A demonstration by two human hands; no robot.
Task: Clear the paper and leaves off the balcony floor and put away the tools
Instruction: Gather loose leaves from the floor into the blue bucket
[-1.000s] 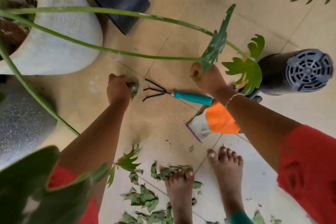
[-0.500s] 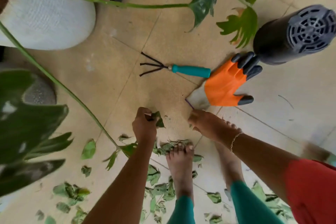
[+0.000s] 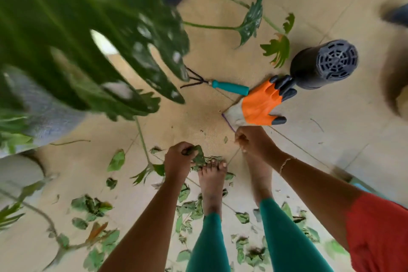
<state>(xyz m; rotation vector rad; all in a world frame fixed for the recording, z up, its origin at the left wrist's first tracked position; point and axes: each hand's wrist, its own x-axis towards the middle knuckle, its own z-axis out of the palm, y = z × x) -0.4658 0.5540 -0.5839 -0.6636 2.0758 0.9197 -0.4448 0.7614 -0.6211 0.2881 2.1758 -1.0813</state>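
Observation:
My left hand (image 3: 178,159) grips a bunch of crumpled green leaves (image 3: 197,155) just above my left foot. My right hand (image 3: 251,142) hovers low with curled fingers, close to the cuff of an orange work glove (image 3: 260,106) lying flat on the floor; whether it holds anything is hidden. A small hand rake (image 3: 229,88) with a teal handle and black prongs lies beyond the glove. Torn leaves (image 3: 92,205) are scattered on the beige tile floor around and behind my bare feet.
A black cylinder with a grey vented end (image 3: 324,64) lies on its side next to the glove's fingertips. A large blurred plant leaf (image 3: 88,40) fills the upper left. A grey planter (image 3: 44,117) and a white pot (image 3: 17,172) stand at the left.
Both hands pulled back from beside the rake toward my feet, the left still gripping leaves. The view shifted, and a big plant leaf now covers the upper left.

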